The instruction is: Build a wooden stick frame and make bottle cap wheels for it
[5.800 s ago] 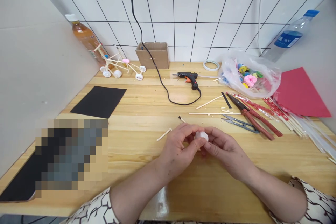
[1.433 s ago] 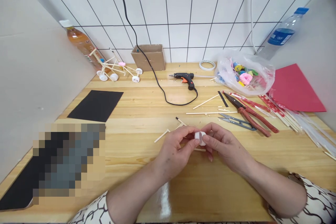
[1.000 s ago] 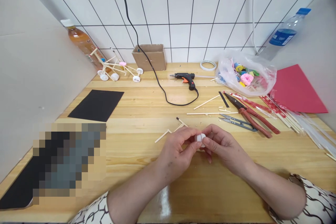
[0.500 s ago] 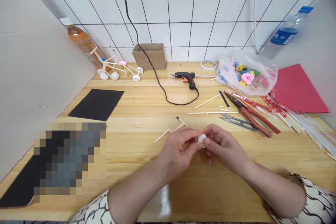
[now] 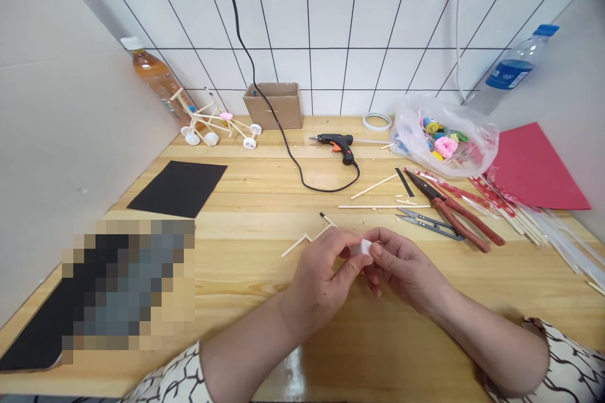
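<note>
Both hands meet over the front middle of the table around a small white lump, which looks like soft clay. My left hand pinches it from the left between thumb and fingers. From the right, the thumb and fingers of my right hand press on the same lump, so part of it is hidden. Just behind my left hand lie thin wooden sticks joined at an angle, one with a dark tip.
A glue gun, a cardboard box, tape and a plastic bag stand behind. Pliers, snips and red paper lie right. At left are a stick model, black sheet and tea bottle.
The whole view has tilted slightly, so the scene sits a little lower. The white lump has been turned a bit between my fingers; both hands keep their grip.
</note>
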The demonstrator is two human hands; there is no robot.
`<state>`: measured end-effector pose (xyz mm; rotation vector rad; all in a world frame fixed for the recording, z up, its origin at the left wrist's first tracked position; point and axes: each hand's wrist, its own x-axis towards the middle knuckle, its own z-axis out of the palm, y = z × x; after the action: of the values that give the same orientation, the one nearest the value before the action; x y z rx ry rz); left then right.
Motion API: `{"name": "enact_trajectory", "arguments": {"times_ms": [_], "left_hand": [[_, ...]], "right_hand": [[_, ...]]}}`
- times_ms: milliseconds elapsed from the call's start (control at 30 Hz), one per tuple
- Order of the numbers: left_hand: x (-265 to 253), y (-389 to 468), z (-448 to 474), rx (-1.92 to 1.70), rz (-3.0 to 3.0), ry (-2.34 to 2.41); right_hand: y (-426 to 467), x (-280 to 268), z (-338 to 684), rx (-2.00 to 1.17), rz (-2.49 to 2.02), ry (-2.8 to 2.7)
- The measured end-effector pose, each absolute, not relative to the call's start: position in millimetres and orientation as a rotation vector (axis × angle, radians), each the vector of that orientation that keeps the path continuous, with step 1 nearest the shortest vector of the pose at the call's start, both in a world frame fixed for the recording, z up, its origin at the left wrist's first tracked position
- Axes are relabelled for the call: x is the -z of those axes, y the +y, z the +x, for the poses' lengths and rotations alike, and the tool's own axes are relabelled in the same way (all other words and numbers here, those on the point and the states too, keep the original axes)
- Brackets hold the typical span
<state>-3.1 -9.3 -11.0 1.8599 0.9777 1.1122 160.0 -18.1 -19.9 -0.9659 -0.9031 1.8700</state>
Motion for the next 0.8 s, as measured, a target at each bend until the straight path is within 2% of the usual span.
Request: {"name": "enact_trajectory", "arguments": {"times_ms": [467,800], "left_hand": [[19.7,-11.8,0.5,-1.259,2.148,0.990],[18.7,-10.4,-2.0,-1.177,2.469,0.991]], "right_hand": [[-22.5,19.2,156.8,-1.877,-0.991,-0.904],[-22.7,21.9,155.9,-1.854,-0.933,-1.006]]}}
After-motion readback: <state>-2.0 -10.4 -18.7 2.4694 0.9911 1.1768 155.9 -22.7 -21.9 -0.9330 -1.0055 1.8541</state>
